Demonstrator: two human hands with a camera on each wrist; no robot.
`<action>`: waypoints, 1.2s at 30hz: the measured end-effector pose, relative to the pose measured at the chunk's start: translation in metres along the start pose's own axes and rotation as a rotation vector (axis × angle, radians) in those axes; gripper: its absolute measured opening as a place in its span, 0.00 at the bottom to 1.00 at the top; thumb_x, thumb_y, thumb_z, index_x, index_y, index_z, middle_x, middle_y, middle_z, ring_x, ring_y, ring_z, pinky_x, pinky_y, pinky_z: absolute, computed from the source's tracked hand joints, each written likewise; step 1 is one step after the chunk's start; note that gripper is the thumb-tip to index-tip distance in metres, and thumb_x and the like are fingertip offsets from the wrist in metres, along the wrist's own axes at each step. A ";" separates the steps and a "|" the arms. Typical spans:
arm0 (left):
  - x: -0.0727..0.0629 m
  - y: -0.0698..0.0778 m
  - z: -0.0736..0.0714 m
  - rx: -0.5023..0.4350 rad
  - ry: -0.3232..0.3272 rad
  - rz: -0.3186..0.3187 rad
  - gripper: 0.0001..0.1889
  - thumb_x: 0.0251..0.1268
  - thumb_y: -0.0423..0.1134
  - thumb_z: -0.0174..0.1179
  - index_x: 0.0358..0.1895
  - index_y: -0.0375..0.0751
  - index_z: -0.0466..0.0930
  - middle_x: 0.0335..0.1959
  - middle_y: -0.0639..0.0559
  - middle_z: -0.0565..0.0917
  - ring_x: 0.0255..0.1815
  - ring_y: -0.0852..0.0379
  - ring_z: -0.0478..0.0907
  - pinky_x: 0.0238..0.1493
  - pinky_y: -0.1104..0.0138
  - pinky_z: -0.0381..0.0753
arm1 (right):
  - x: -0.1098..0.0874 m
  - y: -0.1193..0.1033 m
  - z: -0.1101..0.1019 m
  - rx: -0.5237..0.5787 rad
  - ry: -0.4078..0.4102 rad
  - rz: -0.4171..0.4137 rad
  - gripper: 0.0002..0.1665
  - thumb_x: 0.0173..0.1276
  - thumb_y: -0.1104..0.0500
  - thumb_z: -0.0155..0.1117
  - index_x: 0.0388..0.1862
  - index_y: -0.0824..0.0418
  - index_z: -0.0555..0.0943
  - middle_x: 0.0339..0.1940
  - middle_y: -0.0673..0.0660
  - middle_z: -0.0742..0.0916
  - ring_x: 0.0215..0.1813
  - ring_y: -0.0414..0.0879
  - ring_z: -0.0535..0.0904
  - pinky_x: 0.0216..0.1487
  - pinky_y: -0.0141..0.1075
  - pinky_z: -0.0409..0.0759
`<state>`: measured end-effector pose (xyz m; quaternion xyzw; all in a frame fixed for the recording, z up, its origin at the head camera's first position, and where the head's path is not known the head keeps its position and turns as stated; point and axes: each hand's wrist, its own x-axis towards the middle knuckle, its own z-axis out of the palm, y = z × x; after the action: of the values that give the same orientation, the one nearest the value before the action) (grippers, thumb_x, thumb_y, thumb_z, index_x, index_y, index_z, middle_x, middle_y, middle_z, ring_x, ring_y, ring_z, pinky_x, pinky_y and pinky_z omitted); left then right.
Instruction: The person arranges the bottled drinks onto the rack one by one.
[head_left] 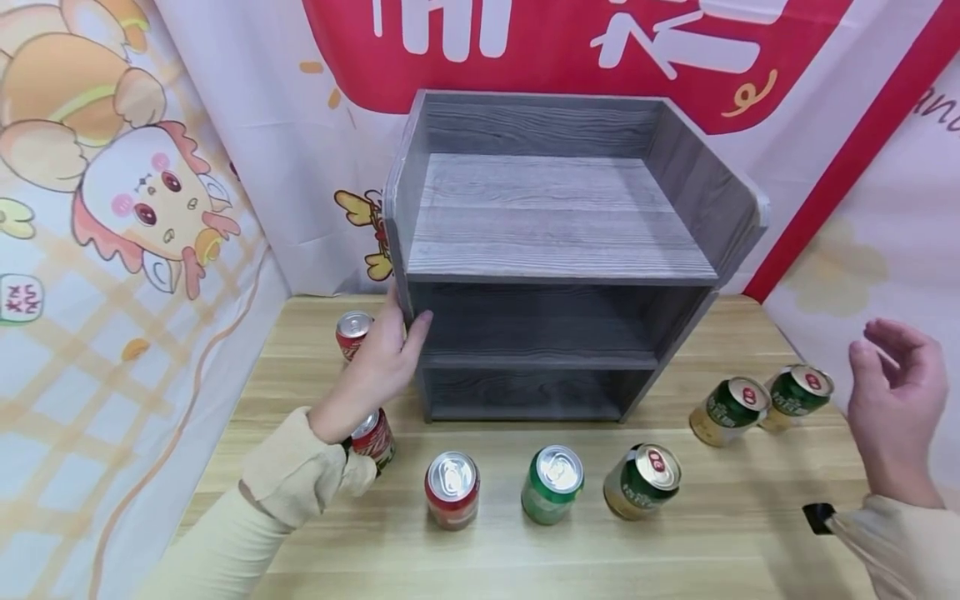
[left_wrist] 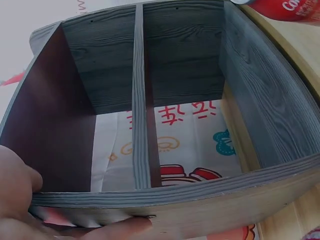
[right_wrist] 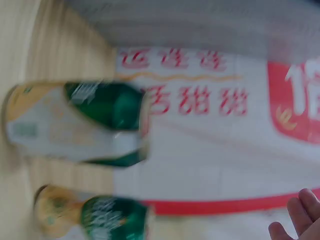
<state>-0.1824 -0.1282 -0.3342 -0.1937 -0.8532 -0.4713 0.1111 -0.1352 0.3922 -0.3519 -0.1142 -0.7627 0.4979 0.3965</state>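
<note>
A small grey wood-grain shelf [head_left: 562,217] stands at the back of the wooden table, with a top tray and two compartments below. My left hand [head_left: 382,358] grips its left side panel. In the left wrist view, the thumb [left_wrist: 32,177] lies over the panel's front edge and the other fingers lie along the outer face. To the right, my right hand [head_left: 903,400] hangs in the air with loosely bent fingers and holds nothing. Nearest to it are two green-and-gold cans, the outer can [head_left: 798,396] and the inner can [head_left: 727,410], both upright.
In front of the shelf stand a red can [head_left: 452,492], a green can [head_left: 552,485] and another green-and-gold can [head_left: 642,482]. Left of the shelf are a rear red can [head_left: 351,332] and a nearer red can [head_left: 373,437], both partly hidden by my left arm. Printed cloth [head_left: 300,167] hangs behind.
</note>
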 end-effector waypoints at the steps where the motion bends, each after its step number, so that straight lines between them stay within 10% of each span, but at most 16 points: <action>1: 0.001 0.000 0.000 0.019 0.002 0.000 0.29 0.77 0.36 0.45 0.75 0.33 0.46 0.72 0.34 0.64 0.74 0.40 0.62 0.75 0.50 0.60 | 0.002 0.007 -0.002 -0.016 0.007 0.029 0.21 0.71 0.64 0.56 0.63 0.57 0.74 0.52 0.42 0.79 0.58 0.35 0.75 0.58 0.20 0.71; 11: 0.000 0.001 -0.002 0.133 0.007 -0.022 0.28 0.76 0.34 0.47 0.72 0.30 0.49 0.66 0.28 0.70 0.69 0.37 0.69 0.69 0.47 0.68 | 0.013 0.050 -0.009 -0.065 -0.001 0.280 0.29 0.71 0.57 0.60 0.70 0.49 0.66 0.59 0.39 0.74 0.65 0.33 0.69 0.68 0.23 0.63; 23: 0.000 0.002 -0.002 0.143 -0.019 -0.031 0.30 0.76 0.35 0.46 0.74 0.29 0.45 0.67 0.27 0.69 0.69 0.37 0.69 0.69 0.47 0.69 | 0.009 0.116 -0.019 -0.152 -0.277 0.464 0.50 0.71 0.49 0.61 0.80 0.44 0.41 0.82 0.51 0.50 0.80 0.41 0.48 0.79 0.32 0.51; 36: -0.001 0.002 -0.002 0.167 -0.013 -0.046 0.31 0.77 0.37 0.46 0.75 0.32 0.44 0.67 0.28 0.69 0.68 0.38 0.71 0.67 0.48 0.71 | 0.001 0.151 -0.017 -0.076 -0.338 0.542 0.56 0.69 0.49 0.64 0.81 0.48 0.35 0.81 0.63 0.52 0.53 0.26 0.66 0.37 0.11 0.71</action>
<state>-0.1807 -0.1289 -0.3324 -0.1674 -0.8945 -0.3995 0.1105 -0.1570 0.4766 -0.4765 -0.2436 -0.7776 0.5687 0.1124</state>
